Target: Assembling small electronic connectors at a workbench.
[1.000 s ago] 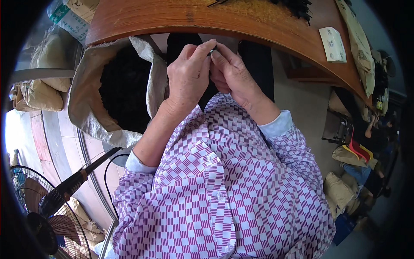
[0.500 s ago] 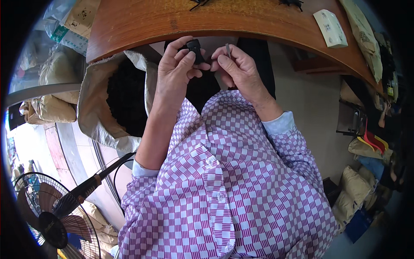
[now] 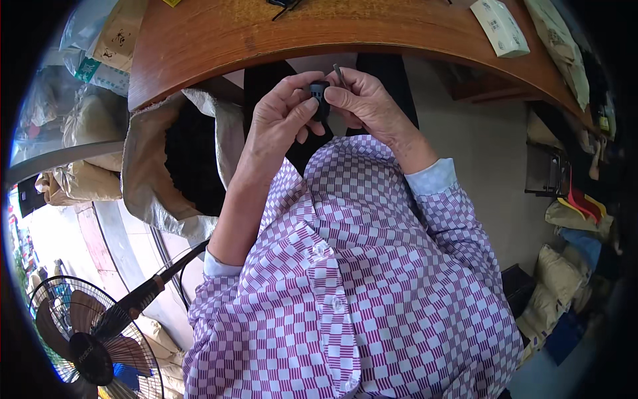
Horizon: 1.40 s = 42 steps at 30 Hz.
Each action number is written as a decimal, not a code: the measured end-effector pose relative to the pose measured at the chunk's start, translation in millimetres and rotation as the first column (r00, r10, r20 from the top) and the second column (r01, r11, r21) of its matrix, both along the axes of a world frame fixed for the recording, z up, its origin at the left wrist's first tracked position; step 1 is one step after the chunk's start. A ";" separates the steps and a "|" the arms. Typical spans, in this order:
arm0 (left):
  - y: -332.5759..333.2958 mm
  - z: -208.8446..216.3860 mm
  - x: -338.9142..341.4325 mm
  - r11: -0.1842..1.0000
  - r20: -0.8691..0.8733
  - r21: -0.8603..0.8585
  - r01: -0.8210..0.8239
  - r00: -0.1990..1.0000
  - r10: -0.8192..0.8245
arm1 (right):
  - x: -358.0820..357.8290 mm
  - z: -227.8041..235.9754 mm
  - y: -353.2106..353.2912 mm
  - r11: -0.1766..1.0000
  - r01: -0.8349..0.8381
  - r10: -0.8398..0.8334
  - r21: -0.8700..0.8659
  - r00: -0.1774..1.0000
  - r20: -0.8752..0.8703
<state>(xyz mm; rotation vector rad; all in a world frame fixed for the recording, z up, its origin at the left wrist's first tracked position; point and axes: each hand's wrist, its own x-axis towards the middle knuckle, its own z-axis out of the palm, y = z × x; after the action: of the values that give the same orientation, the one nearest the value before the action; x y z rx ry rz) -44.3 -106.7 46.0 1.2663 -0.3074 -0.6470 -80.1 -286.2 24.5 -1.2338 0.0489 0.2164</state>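
Between the thumb and fingers of my left hand [image 3: 282, 114] is a small black plastic part [image 3: 319, 92] with slots in its face. My right hand [image 3: 373, 106] is closed around a thin, greyish, blade-like tool [image 3: 339, 73], whose end sticks up past the index finger. The right thumb and fingertips meet the right side of the black part. The tool's other end is hidden inside the hand. Both hands are held over my lap, just short of the table edge.
A brown wooden table [image 3: 319, 30] curves across the far side, bearing a white box [image 3: 500, 28]. To the left stands an open woven sack [image 3: 229, 136] of black pieces [image 3: 193, 156]. A fan [image 3: 93, 356] is at lower left. Bags [image 3: 561, 269] lie at right.
My hands have come together, and the right fingers now touch the black part, which has turned to show its slotted face. The view has shifted slightly.
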 end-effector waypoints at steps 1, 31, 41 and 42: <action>0.7 0.2 0.1 0.999 0.025 0.037 0.016 1.000 -0.017 | -0.7 -0.3 0.1 1.000 -0.002 0.002 -0.003 1.000 -0.002; 22.2 -12.6 1.9 0.829 0.539 0.347 -0.438 0.817 0.206 | 19.6 5.7 64.7 0.855 0.093 0.073 -0.510 0.953 0.295; 108.8 -5.5 29.0 0.354 0.752 0.535 -0.767 0.623 0.214 | 116.1 11.6 -7.9 0.429 0.437 0.029 -0.791 0.868 0.496; 125.8 -11.8 32.9 0.287 0.787 0.552 -0.783 0.603 0.131 | 130.3 14.2 -18.9 0.306 0.485 0.034 -0.819 0.854 0.519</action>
<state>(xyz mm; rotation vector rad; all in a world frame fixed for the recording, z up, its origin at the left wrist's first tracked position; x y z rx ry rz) -11.4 19.0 34.2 2.5064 -0.0305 0.3385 50.2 -305.1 38.7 -2.4451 -0.0646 -0.4830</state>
